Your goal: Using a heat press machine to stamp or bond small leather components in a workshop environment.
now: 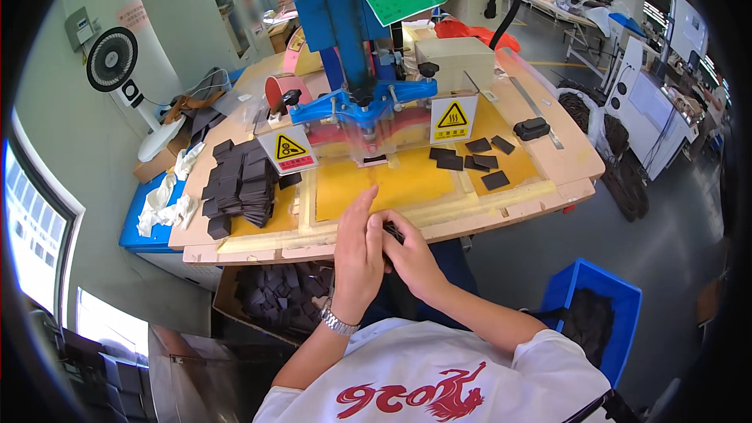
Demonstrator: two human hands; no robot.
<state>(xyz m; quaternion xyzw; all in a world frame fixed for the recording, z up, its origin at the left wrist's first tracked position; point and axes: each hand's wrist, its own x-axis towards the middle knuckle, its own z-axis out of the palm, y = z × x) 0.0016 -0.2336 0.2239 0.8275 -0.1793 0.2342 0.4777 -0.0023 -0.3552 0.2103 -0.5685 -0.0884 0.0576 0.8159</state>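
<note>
My left hand [358, 254] and my right hand [411, 254] meet just before the table's front edge. The left one has its fingers stretched out and pressed against the right. Bent fingers on my right hand curl inward; a dark patch shows under them, and I cannot make out whether they hold something. Beyond them stands a blue press [364, 102] with a small dark piece [374, 160] under its head. Stacks of dark flat pieces [239, 184] lie on the left, and several loose dark rectangles [482, 161] on the right.
Warning signs [453, 119] flank the press head. A black oblong object [532, 128] lies at the table's right. Below are a box of dark pieces [286, 294] and a blue bin [630, 329]. White gloves [166, 207] and a fan [112, 60] are at the left.
</note>
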